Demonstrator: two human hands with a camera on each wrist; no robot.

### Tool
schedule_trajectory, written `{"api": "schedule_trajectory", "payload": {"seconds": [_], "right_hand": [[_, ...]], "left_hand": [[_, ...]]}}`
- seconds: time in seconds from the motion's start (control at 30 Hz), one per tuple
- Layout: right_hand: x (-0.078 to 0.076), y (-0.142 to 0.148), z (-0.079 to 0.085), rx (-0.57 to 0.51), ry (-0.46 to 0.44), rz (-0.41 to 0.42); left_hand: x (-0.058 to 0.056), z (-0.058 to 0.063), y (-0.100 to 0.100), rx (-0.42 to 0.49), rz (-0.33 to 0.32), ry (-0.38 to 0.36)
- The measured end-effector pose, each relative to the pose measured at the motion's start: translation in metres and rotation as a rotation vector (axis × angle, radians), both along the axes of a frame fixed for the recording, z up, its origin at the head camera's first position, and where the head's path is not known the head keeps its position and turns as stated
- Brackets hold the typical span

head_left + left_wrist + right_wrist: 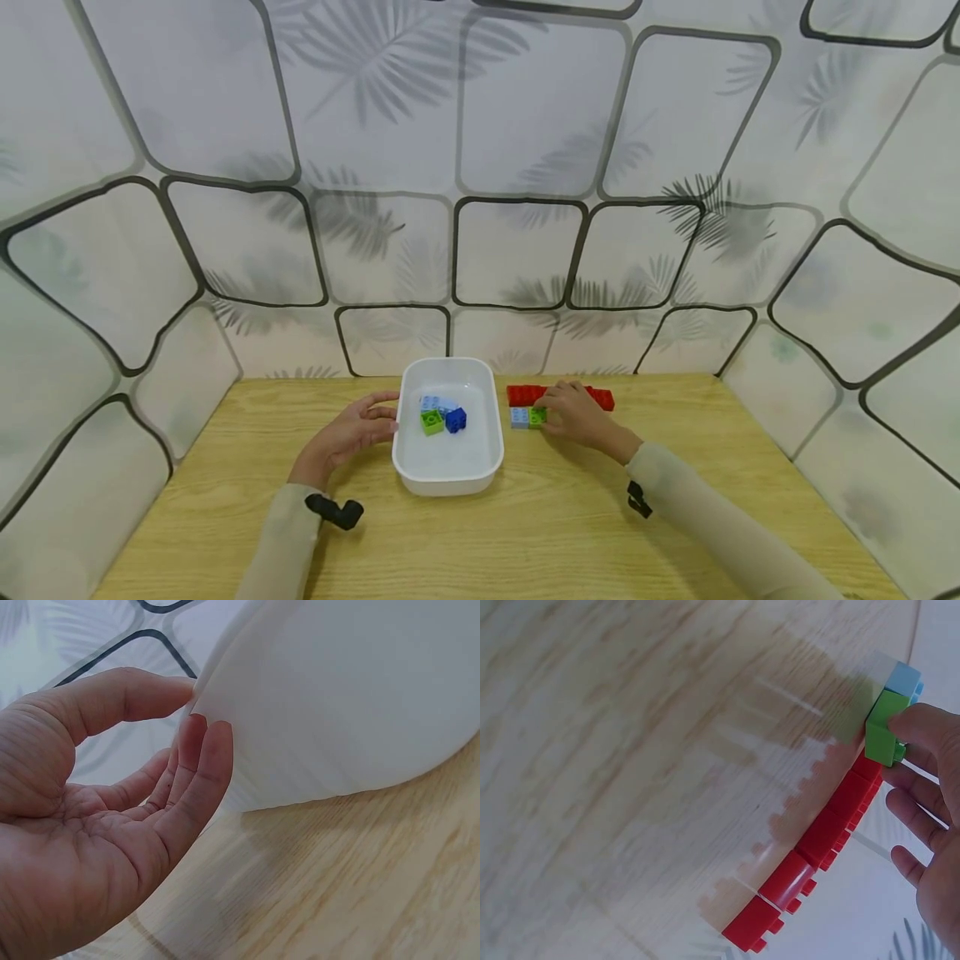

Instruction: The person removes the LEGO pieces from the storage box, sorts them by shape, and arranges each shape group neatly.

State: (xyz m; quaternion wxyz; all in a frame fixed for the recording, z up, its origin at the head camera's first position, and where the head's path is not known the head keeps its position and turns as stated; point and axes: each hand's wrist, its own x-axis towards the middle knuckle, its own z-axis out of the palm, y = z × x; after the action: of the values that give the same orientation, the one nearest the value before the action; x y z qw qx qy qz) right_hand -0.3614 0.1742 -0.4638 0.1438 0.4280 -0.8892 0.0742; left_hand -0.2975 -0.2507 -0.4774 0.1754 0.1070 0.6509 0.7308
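A white plastic tub stands in the middle of the table. Inside lie light blue bricks, a green brick and a dark blue brick. My left hand touches the tub's left side, its thumb at the rim and its loosely bent fingertips by the outer wall. Right of the tub, my right hand pinches a green toy brick between thumb and fingers. A light blue brick sits directly beside that green one. Behind them runs a row of red bricks, partly hidden by the hand.
The wooden table meets a patterned wall covering at the back and both sides. The red row lies close to the back edge. Dark wrist straps show on both sleeves.
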Motion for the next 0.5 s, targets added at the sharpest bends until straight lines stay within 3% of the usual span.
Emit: {"api": "schedule_trajectory", "payload": {"seconds": [0.5], "right_hand": [[-0.0024, -0.0003, -0.0057, -0.013, 0.047, 0.020]], "left_hand": [[0.0007, -0.0004, 0.0007, 0.012, -0.002, 0.007]]}}
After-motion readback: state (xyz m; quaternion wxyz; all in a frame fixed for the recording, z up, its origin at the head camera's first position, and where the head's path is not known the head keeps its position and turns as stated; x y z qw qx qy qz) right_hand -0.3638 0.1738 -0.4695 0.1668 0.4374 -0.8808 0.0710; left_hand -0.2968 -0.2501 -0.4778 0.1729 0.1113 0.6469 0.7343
